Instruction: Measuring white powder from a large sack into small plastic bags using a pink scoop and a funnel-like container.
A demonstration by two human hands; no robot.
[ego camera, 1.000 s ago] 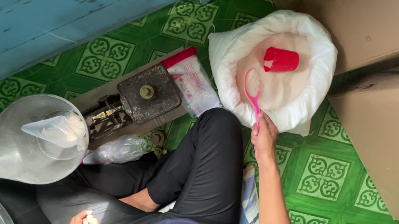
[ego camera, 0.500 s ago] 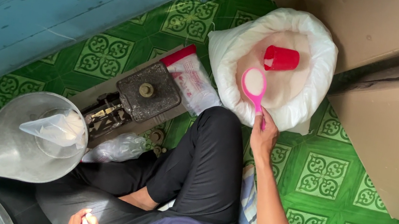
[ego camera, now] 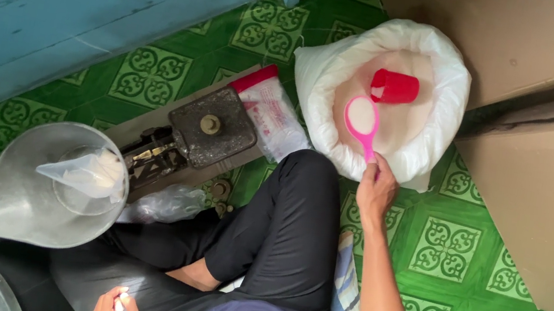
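The right hand [ego camera: 374, 191] pinches the handle of a round pink plastic scoop [ego camera: 362, 119] heaped with fine white granules, held over an open white woven sack [ego camera: 445, 94] on the green patterned floor [ego camera: 455, 253]; a red plastic cup [ego camera: 395, 87] lies on the granules inside. The left hand [ego camera: 116, 307], low by the lap, grips a small pale object. A metal balance scale [ego camera: 210, 129] carries a grey funnel-shaped pan [ego camera: 7, 200] holding a clear plastic bag [ego camera: 85, 172].

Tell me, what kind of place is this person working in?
Probably a small home shop or storeroom floor for weighing out goods: a balance scale, an open sack of white powder with a pink scoop, cardboard boxes.
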